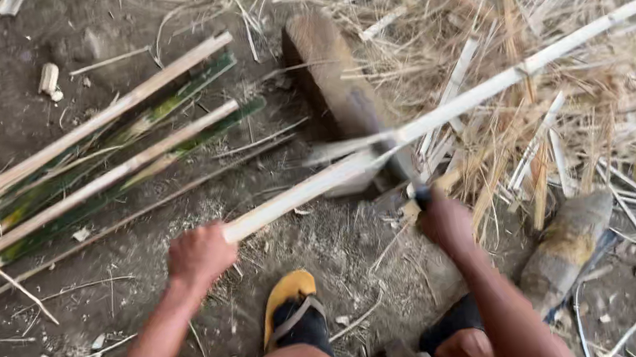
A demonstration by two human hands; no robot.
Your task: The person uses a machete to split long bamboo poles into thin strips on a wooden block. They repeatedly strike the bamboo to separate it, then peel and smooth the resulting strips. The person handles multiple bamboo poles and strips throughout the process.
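Two hands are busy mid-frame: left hand [199, 254] is clenched round a pale bamboo strip [460, 101], kept steady on the wooden block [337, 89]; right hand [446, 222] is fisted on a blurry knife [384, 160].

No packages, labels, signs or screens showed anywhere in the head view.
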